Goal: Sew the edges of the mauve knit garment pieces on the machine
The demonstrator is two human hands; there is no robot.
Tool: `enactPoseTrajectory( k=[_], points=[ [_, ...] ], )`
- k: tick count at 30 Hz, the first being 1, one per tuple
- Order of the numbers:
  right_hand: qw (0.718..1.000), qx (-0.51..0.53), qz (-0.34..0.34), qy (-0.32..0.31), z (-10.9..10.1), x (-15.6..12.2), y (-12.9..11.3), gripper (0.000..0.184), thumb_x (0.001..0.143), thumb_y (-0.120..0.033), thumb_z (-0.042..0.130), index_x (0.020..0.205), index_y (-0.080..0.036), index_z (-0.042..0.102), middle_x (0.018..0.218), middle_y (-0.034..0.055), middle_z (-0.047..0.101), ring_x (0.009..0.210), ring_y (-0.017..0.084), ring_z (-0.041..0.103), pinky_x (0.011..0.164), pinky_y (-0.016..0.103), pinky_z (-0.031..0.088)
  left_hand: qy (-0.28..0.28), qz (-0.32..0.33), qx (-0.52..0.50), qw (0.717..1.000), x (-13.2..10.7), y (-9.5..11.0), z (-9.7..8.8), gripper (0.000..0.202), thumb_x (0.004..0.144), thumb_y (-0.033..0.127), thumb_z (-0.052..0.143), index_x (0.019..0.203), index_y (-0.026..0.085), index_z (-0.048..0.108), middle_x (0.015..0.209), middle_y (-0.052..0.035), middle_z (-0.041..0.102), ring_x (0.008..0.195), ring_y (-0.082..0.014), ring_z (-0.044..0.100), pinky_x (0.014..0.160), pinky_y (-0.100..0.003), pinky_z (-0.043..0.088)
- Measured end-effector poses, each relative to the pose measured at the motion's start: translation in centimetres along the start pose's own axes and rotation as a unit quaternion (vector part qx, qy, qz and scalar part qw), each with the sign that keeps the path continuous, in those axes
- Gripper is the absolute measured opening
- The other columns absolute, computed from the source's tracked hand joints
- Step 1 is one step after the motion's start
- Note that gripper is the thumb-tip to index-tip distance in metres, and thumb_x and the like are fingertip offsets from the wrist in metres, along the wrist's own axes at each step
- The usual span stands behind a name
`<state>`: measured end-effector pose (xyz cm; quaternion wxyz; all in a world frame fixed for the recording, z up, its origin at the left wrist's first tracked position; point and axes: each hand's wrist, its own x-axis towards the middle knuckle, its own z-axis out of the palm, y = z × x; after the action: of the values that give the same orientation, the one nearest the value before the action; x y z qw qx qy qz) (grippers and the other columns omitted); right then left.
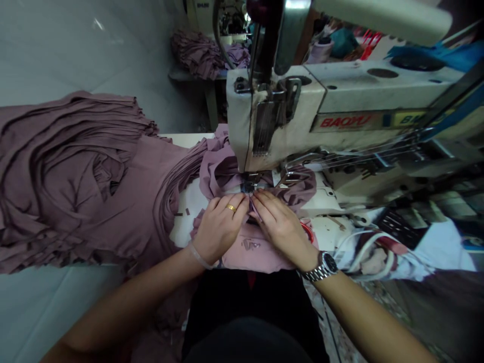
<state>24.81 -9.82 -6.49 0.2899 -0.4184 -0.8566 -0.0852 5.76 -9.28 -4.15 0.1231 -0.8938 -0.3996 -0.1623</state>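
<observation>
Dusty mauve knit fabric (249,254) sits bunched on a white sewing table (181,140), its gathered folds heaped on both sides of the small steel presser foot (247,186) of a cream-painted industrial sewing machine (272,116). The cloth runs mostly sideways across the view, from a broad spread at the left into the foot at the middle. The machine's upright needle bar stands across that line, above the foot.

The left hand (219,227), with a gold ring (231,207) on one finger and a clear band (198,257) at the wrist, lies on the cloth just before the foot. The right hand (283,227), with a steel link wristwatch (327,264), lies beside it, so the fingertips of both nearly meet at a raised fold. The fingers are slightly bent, not clenched, and press on the fabric; whether they pinch that fold, I cannot tell.

To the left, a thick layered stack of mauve knit pieces (64,171) drapes over the table edge and merges with the cloth under the hands. Small dark snippets (178,214) lie on the white tabletop. Farther back, a loose pile of the same mauve fabric (200,55) rests on a narrow side table (185,74). Taut threads (359,156) cross the machine's right side, and a red-lettered maker's label (344,121) marks its arm. A red cord (308,232) curves just beside the right hand.
</observation>
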Motion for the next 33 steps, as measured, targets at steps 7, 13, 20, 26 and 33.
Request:
enactPoseTrajectory(
  k=[7,13,20,26,33],
  points=[
    [1.000,-0.001,-0.002,-0.010,0.2,0.1,0.1,0.038,0.093,-0.020,0.051,0.128,-0.004,0.055,0.131,0.0196,0.056,0.127,0.027,0.050,0.108,0.043,0.046,-0.011,0.005,-0.002,1.000,0.0,-0.2,0.2,0.037,0.097,0.019,0.041,0.131,0.010,0.053,0.134,-0.0135,0.056,0.116,-0.0241,0.052,0.088,-0.038,0.043],
    [0.999,-0.026,-0.014,-0.024,0.1,0.2,0.1,0.038,0.093,-0.016,0.050,0.128,-0.003,0.053,0.132,0.0209,0.055,0.126,0.028,0.049,0.108,0.044,0.046,-0.013,0.006,-0.002,1.000,0.1,-0.4,0.0,0.039,0.097,0.019,0.040,0.133,0.010,0.052,0.133,-0.0141,0.057,0.115,-0.0240,0.053,0.088,-0.037,0.043],
    [0.999,-0.051,-0.005,-0.019,-0.5,0.1,-0.1,0.039,0.092,-0.013,0.049,0.129,-0.004,0.054,0.127,0.0194,0.058,0.120,0.029,0.050,0.099,0.045,0.048,-0.025,0.013,0.013,1.000,0.2,-0.6,-0.1,0.040,0.096,0.016,0.043,0.134,0.012,0.052,0.133,-0.0120,0.057,0.114,-0.0231,0.053,0.086,-0.037,0.043],
    [0.998,-0.047,-0.001,-0.044,-0.7,1.0,0.2,0.039,0.092,-0.019,0.048,0.127,-0.004,0.056,0.128,0.0162,0.058,0.116,0.028,0.050,0.099,0.044,0.046,-0.036,0.015,0.018,0.999,0.7,-1.0,-0.1,0.042,0.094,0.016,0.045,0.135,0.012,0.051,0.136,-0.0126,0.054,0.117,-0.0239,0.052,0.089,-0.039,0.044],
    [0.997,-0.035,0.020,-0.059,-0.7,1.6,0.4,0.039,0.092,-0.021,0.046,0.127,-0.007,0.056,0.127,0.0154,0.059,0.114,0.027,0.051,0.097,0.045,0.045,-0.042,0.031,0.010,0.999,1.2,-1.8,-0.4,0.038,0.093,0.015,0.046,0.130,0.013,0.054,0.132,-0.0127,0.057,0.113,-0.0245,0.055,0.085,-0.039,0.046]
  ],
)
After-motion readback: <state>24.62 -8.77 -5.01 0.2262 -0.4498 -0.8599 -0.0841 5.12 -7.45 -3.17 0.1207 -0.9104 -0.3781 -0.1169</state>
